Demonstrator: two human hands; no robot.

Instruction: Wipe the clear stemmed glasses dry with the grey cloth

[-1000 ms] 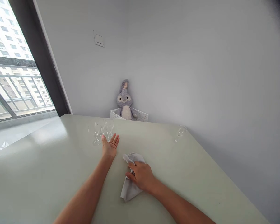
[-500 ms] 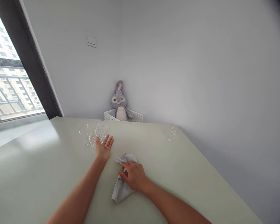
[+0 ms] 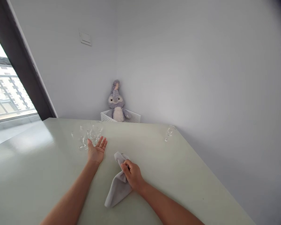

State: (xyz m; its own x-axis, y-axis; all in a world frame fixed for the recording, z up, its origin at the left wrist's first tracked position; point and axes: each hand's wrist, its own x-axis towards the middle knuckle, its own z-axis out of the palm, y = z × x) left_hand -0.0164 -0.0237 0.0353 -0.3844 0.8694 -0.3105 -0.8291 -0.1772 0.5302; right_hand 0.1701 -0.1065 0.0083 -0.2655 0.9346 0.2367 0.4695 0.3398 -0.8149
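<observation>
My right hand [image 3: 132, 174] is closed round the middle of a light grey cloth [image 3: 118, 189], bunched at the grip, with a corner hanging toward the table's near side. To its left, my left hand [image 3: 96, 152] is turned palm up, its fingers spread and nothing in it. Just beyond those fingers stands a group of clear stemmed glasses [image 3: 93, 132] on the pale table [image 3: 154, 162]. The glasses overlap, and my left hand is close to them; whether it touches one I cannot tell.
A lone clear glass [image 3: 170, 132] is near the table's far right corner. Behind the far edge, a grey plush rabbit [image 3: 118, 107] sits in a white perforated basket [image 3: 136, 117] against the wall. A window with a dark frame [image 3: 21, 59] is at the left.
My right hand has closed on the cloth and gathered it up, where before it rested over it with looser fingers. The whole view has shifted slightly; my left hand stays open.
</observation>
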